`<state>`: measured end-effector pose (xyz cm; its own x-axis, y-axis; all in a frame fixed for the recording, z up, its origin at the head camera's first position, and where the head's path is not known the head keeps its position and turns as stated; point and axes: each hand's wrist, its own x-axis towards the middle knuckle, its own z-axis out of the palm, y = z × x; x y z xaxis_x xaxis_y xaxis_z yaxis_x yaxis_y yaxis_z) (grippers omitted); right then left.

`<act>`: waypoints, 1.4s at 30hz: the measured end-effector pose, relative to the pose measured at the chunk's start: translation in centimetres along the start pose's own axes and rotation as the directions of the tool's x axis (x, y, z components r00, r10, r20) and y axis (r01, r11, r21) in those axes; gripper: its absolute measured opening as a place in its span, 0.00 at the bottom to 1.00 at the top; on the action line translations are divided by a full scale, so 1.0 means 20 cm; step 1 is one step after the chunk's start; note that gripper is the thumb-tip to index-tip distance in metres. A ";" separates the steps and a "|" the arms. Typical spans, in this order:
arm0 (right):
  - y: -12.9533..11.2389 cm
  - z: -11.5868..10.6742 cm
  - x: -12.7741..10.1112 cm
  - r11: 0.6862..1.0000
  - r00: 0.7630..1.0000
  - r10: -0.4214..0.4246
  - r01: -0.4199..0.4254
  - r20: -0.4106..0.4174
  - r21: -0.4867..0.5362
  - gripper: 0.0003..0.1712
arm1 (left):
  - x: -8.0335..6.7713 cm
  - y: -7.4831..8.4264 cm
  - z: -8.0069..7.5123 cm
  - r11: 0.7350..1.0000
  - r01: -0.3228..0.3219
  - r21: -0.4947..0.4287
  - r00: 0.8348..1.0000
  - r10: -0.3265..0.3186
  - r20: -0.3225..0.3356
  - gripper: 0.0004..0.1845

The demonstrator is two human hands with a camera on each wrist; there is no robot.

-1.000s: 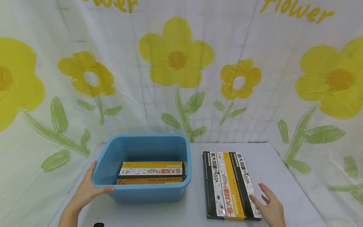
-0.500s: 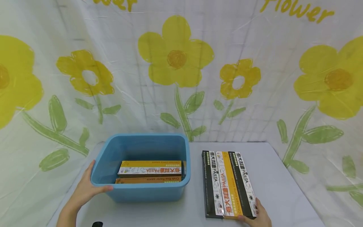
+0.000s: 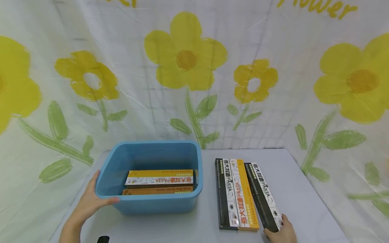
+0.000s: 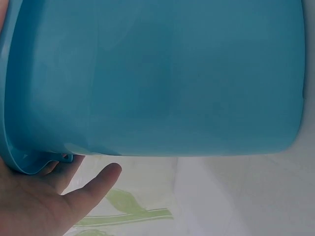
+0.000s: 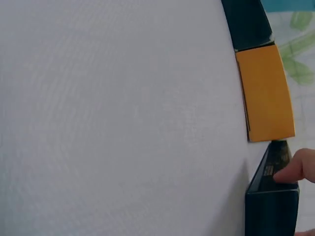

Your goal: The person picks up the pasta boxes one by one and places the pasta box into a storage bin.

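Left hand (image 3: 88,204) clamped on near-left corner of blue bin (image 3: 182,199); thumb hooked over the rolled rim, fingers under the lip in left wrist view; grip closed on the rim. Bin smooth glossy plastic, rectangular with rounded corners, walls tapering down; sat on left half of matte grey table (image 3: 304,189). Inside bin: long flat cardboard pasta boxes (image 3: 159,181) laid crosswise, yellow-and-white printed faces up, an orange-brown one nearest the front wall.

Right of bin, on the table, apart from it: two slim pasta boxes touching side by side, lengthwise away from the person; black-and-white box (image 3: 226,194) on the left, yellow box (image 3: 245,195) next to it; sharp-edged cartons, printed card.

Further right: third box, black pasta box (image 3: 263,196), far end close to the yellow one, near end swung out to the right, so a narrow wedge of table showed between them. Right hand (image 3: 281,233) at its near end, fingertips (image 5: 298,169) pressed on the end face; pinching the box end, thumb side mostly out of frame, lower contact not clear.

Behind: crinkled white backdrop, yellow flowers, green stems.
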<state>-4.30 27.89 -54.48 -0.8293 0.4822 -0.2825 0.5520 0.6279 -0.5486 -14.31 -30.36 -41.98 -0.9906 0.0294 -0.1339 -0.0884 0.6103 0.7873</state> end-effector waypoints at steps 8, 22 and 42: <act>-0.04 0.02 0.01 0.995 0.989 0.092 -0.088 -0.114 0.043 0.59 | 0.00 0.01 -0.01 1.000 0.026 -0.004 1.000 -0.026 0.007 0.69; -0.04 0.02 0.00 0.992 0.981 0.105 -0.092 -0.162 0.082 0.60 | -0.02 -0.01 -0.02 1.000 0.019 -0.024 1.000 -0.019 -0.006 0.69; -0.08 0.03 -0.05 0.944 0.955 0.236 -0.181 -0.180 0.276 0.63 | -0.01 -0.01 0.01 1.000 0.001 -0.029 1.000 -0.002 -0.012 0.69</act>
<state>-4.35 26.02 -53.84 -0.6458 0.7188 -0.2575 0.6473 0.3366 -0.6839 -14.18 -30.34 -42.11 -0.9915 0.0191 -0.1284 -0.0927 0.5875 0.8039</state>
